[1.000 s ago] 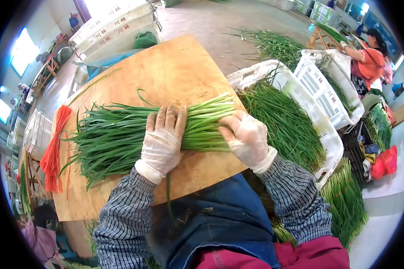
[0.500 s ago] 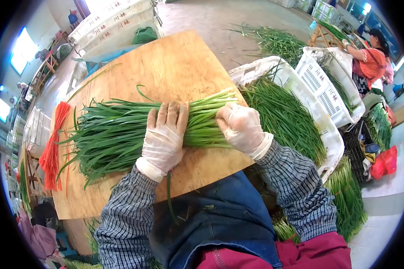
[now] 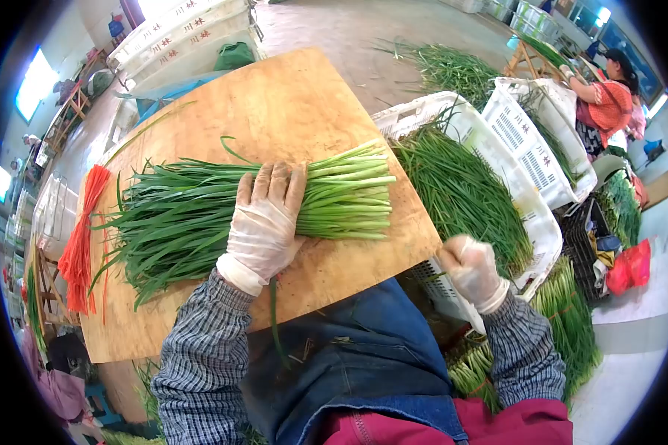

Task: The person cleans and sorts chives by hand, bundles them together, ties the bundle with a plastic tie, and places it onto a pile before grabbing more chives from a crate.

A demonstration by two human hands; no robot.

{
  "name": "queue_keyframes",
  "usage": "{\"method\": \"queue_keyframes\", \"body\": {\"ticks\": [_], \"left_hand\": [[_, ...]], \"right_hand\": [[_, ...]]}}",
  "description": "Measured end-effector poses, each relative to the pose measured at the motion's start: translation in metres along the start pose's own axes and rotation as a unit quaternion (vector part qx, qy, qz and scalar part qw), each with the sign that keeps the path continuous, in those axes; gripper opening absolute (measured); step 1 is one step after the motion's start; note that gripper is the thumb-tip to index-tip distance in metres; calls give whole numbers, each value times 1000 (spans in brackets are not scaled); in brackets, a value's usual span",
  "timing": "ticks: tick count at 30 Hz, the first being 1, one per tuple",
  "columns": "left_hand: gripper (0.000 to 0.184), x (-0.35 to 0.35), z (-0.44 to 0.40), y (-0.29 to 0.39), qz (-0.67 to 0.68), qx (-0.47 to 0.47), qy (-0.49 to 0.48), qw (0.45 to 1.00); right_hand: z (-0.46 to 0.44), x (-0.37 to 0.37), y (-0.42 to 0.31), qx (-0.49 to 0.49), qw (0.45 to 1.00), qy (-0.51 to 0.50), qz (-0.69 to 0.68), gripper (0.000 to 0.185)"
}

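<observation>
A thick bunch of garlic chives [image 3: 189,211] lies across the wooden board [image 3: 274,96], leaves to the left, pale stems to the right. My left hand [image 3: 263,222], in a whitish glove with bare-looking brownish fingertips, rests over the middle of the bunch, fingers bent round its top. Past the board's right corner is my gloved right hand [image 3: 470,271], curled into a fist beside a white crate; whatever it may hold is hidden. One loose leaf [image 3: 274,322] hangs over the board's near edge. A hank of red ties [image 3: 84,241] lies at the board's left edge.
To the right, a white crate [image 3: 531,215] holds more chives, with another crate [image 3: 523,137] behind it. Tied chive bundles [image 3: 568,319] lie at lower right. White crates [image 3: 182,44] are stacked beyond the board. A person in orange [image 3: 612,104] works at far right.
My right hand has left the stem ends and moved right and down, off the board, still closed. My left hand stays on the bunch. The view has shifted slightly.
</observation>
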State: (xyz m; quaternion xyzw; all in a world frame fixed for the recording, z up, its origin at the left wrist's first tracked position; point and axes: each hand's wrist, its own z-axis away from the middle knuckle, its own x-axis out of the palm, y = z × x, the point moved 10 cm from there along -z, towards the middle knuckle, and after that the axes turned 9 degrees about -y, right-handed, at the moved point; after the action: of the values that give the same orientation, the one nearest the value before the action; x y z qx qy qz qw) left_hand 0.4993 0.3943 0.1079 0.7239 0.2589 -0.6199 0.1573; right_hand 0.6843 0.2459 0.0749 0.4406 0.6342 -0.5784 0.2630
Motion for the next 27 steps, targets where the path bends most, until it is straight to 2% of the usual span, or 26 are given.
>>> {"method": "queue_keyframes", "body": {"ticks": [4,7,8,11,13,14,15,16,18,19,21,22,23,24,27], "left_hand": [[102,1,-2,1,-38,-28,-22,999],[101,5,-8,-3,-63,-30,-43,997],[98,4,-9,-2,-86,-12,-25,996],[94,4,-20,-7,-23,15,-56,998],[90,-13,-21,-6,-39,28,-15,999],[93,-25,-21,-8,-26,40,10,999],[96,-39,-21,-10,-12,51,35,998],[96,-59,-20,-14,20,37,44,998],[94,-110,-16,-14,93,0,75,993],[91,-137,-13,-13,134,-21,99,986],[86,-181,-7,-15,247,-38,124,960],[86,-197,-7,-11,341,-55,102,933],[86,-207,-7,-6,433,-70,78,895],[84,-216,-6,-3,500,-44,78,861],[83,-225,-18,26,616,-12,20,788]], "right_hand": [[50,56,45,100,975,-164,108,11],[68,58,44,84,985,-123,82,12],[70,58,48,106,986,-124,46,12],[71,52,48,145,981,-118,-57,14],[61,43,35,145,977,-108,-112,15],[55,35,25,99,969,-49,-223,18],[51,44,27,135,938,-82,-309,24],[39,38,14,100,934,-84,-332,35],[9,12,-20,29,959,-60,-276,50],[-5,16,-32,-35,942,-58,-328,70],[-39,5,-68,-97,861,-94,-491,99],[-55,-11,-88,-155,903,-69,-396,107],[-69,-26,-103,-194,875,-45,-441,111],[-77,-39,-116,-233,844,-20,-483,116],[-91,-61,-140,-266,695,-28,-667,118]]}}
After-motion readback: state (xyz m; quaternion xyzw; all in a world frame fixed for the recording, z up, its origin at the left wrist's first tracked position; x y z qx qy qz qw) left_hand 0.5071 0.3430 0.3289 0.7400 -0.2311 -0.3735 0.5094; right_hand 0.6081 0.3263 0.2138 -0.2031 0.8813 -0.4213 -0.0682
